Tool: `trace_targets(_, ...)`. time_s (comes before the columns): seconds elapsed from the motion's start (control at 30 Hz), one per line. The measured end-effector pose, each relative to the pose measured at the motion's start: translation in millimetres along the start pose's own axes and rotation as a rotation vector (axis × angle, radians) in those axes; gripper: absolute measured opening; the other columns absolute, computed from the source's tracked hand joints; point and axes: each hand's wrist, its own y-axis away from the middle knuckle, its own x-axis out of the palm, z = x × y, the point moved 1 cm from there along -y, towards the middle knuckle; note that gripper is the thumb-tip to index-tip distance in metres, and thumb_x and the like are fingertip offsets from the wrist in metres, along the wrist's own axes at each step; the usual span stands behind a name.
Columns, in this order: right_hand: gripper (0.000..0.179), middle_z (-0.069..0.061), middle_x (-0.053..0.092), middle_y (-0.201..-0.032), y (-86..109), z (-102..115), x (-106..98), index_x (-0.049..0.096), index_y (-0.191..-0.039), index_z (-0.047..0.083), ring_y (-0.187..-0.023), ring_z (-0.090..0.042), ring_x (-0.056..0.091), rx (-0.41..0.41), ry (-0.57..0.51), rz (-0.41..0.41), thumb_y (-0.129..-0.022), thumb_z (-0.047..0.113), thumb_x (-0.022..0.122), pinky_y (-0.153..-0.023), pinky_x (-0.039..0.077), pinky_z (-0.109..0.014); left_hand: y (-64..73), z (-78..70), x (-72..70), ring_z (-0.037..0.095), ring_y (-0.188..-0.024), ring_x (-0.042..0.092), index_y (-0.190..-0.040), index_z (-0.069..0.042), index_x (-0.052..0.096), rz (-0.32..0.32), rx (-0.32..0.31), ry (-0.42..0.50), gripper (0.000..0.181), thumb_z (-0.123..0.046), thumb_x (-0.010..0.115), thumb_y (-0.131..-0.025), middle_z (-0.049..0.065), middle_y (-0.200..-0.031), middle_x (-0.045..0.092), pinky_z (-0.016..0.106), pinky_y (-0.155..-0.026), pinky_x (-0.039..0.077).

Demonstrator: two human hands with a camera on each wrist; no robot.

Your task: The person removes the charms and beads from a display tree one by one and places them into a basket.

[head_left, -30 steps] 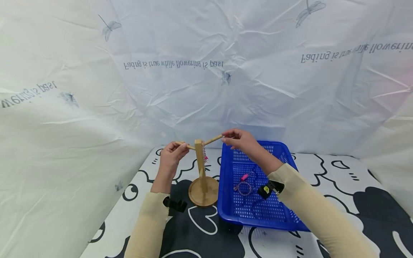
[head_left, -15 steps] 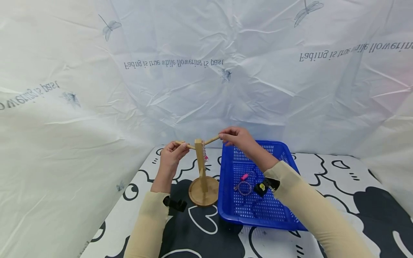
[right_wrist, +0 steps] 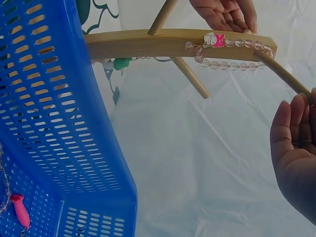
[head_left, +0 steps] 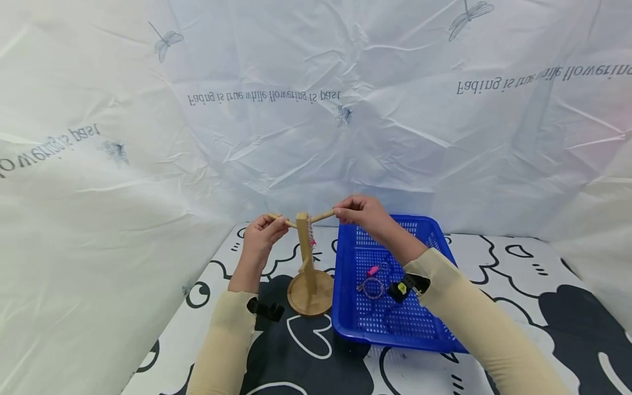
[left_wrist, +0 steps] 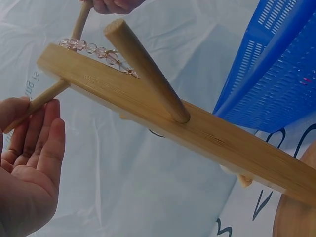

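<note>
A wooden peg stand with a round base stands upright on the table, left of the basket. My left hand pinches its upper left peg between thumb and fingers. The end of the upper right peg is pinched by my right hand. On that right peg hangs a bracelet of clear pink beads with a bright pink charm, lying close along the post. Another peg lower on the post juts out bare toward the left wrist camera.
A blue perforated basket sits right of the stand, under my right forearm. Inside lie a beaded bracelet and a bright pink keyring piece. Behind the stand, something green hangs low. A white plastic sheet rises at the back.
My right hand has moved a little left and its fingers have come together on the right peg's end. The stand has turned slightly; my left hand keeps its pinch on the left peg.
</note>
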Motion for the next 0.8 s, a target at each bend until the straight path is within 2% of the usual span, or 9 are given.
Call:
trace_targets(0.17,0.020,0.005,0.069,-0.083,1.1,-1,0,0.073,-0.111,0.000,-0.083,-0.015,0.063,0.002,0.017,0.019,-0.101,0.015,0.065,-0.076,0.054,-0.025,-2.6,-3.8,-0.2,0.005,-0.080,0.074,-0.087,-0.016,0.069,0.005,-0.029,-0.023,0.019,-0.004,0.063,-0.100,-0.008,-0.081,0.074,0.018,-0.082,0.063)
trace_targets(0.3,0.021,0.006,0.070,-0.084,1.4,-1,-1,0.072,-0.113,-0.001,-0.085,-0.013,0.064,-0.007,0.031,0.037,-0.102,0.015,0.064,-0.080,0.057,-0.025,-4.6,-6.3,1.0,0.005,-0.079,0.075,-0.087,-0.016,0.069,-0.009,-0.049,-0.030,0.017,-0.007,0.064,-0.100,-0.008,-0.080,0.075,0.019,-0.080,0.064)
trace_targets(0.6,0.017,0.008,0.070,-0.082,6.1,0,2,0.073,-0.107,-0.003,-0.083,-0.010,0.066,-0.055,0.053,0.081,-0.100,0.011,0.064,-0.083,0.059,-0.026,-10.9,-7.7,2.6,0.004,-0.075,0.074,-0.086,-0.018,0.073,-0.029,-0.097,-0.065,0.018,-0.012,0.065,-0.101,-0.010,-0.076,0.075,0.019,-0.077,0.064)
trace_targets(0.7,0.016,0.009,0.070,-0.082,7.4,0,5,0.073,-0.105,-0.002,-0.082,-0.009,0.067,-0.069,0.053,0.103,-0.100,0.010,0.064,-0.084,0.059,-0.026,-12.1,-8.1,3.9,0.004,-0.075,0.074,-0.089,-0.015,0.074,-0.024,-0.098,-0.066,0.015,-0.012,0.065,-0.101,-0.009,-0.075,0.075,0.019,-0.076,0.064)
trace_targets(0.8,0.012,0.009,0.070,-0.083,8.9,1,8,0.074,-0.102,0.001,-0.083,-0.009,0.067,-0.078,0.039,0.115,-0.100,0.009,0.064,-0.085,0.060,-0.027,-13.2,-8.3,5.6,0.005,-0.074,0.073,-0.099,-0.007,0.074,-0.026,-0.098,-0.060,0.011,-0.013,0.065,-0.101,-0.009,-0.074,0.075,0.018,-0.075,0.064)
